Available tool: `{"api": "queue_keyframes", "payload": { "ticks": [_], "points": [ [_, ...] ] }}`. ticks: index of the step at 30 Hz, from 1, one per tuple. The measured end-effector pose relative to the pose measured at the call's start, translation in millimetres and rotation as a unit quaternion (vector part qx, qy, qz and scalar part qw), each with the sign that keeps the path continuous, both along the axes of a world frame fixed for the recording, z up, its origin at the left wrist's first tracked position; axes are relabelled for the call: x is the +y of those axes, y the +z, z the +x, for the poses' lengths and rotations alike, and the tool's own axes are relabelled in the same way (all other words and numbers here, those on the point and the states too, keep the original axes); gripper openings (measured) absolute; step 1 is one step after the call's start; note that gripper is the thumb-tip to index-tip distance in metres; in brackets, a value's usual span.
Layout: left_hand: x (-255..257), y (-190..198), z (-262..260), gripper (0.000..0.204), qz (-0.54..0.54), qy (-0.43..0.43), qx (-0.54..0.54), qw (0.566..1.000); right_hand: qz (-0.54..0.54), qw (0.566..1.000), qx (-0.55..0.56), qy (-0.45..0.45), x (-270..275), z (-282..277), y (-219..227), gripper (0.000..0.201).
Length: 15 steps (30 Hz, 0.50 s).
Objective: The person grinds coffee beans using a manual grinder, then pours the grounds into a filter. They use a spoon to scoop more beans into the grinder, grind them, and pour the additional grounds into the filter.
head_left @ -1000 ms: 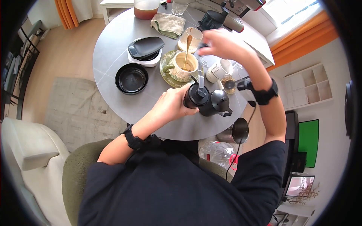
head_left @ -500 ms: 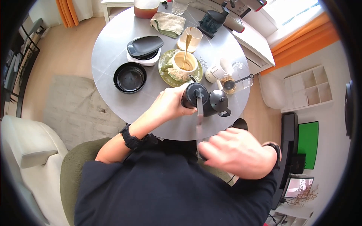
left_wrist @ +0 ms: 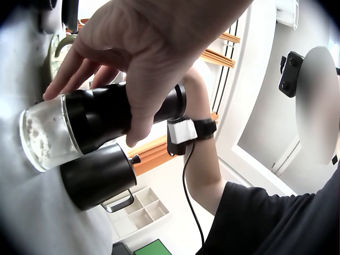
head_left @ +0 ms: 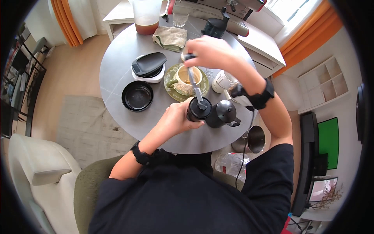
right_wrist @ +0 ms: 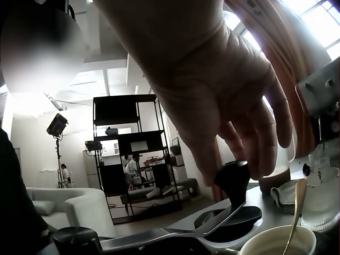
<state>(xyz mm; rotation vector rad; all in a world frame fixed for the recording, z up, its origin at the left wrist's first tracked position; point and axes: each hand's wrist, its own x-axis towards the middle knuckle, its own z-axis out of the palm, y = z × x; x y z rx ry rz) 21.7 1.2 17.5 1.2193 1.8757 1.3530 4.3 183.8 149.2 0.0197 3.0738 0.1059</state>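
My left hand [head_left: 177,117] grips the black body of a manual coffee grinder [head_left: 198,111] near the table's front edge. In the left wrist view, the grinder's clear lower jar [left_wrist: 47,133] shows specks inside and sits low by the tabletop. Out over the table, my right hand [head_left: 212,52] holds the dark knob [right_wrist: 232,181] at the end of the metal crank [head_left: 196,90], which points away from me. Right beside the grinder stands a black lidded pot [head_left: 223,113] with a side handle. Beyond the crank, a patterned cup [head_left: 182,86] holding a gold spoon [right_wrist: 297,204] sits on a green plate [head_left: 173,94].
Left of the plate are a black scoop [head_left: 150,63] over a white-based device and a black round dish [head_left: 137,96]. A folded cloth [head_left: 170,38] and a pitcher [head_left: 147,15] of brown liquid stand farther back. A white patterned cup [head_left: 223,82] is to the right.
My right hand swung the crank from the far side round toward my body, then back out over the cup. The left hand kept its hold on the grinder. The head view shifted slightly.
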Motion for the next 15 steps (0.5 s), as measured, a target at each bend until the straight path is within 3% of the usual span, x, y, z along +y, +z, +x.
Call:
{"api": "queue_keyframes", "payload": {
  "ticks": [2, 4, 8, 12, 14, 15],
  "points": [
    [0.1, 0.6, 0.2, 0.051, -0.007, -0.004, -0.01, 1.0, 0.037, 0.998, 0.045, 0.0, 33.0, 37.0, -1.7, 0.039],
    [-0.2, -0.2, 1.0, 0.051, 0.016, 0.001, 0.002, 1.0, -0.005, 0.999, 0.044, -0.026, 50.8, 82.4, 0.8, 0.037],
    [-0.5, -0.9, 1.3, 0.052, 0.026, 0.009, 0.009, 1.0, -0.157, 0.972, -0.096, -0.145, 30.4, 158.4, 28.1, 0.036],
    [-1.2, -2.4, 0.2, 0.051, 0.037, 0.004, 0.014, 0.999, -0.191, 0.966, -0.16, -0.063, -24.4, 204.5, 30.2, 0.041],
    [-1.2, -2.1, -0.6, 0.05, 0.029, 0.004, 0.011, 0.999, -0.18, 0.968, -0.162, 0.071, -56.0, 202.2, 28.4, 0.038],
    [-1.0, -2.1, 0.2, 0.049, 0.025, 0.003, 0.01, 1.0, -0.224, 0.956, -0.134, 0.138, -67.2, 194.7, 21.9, 0.034]
  ]
}}
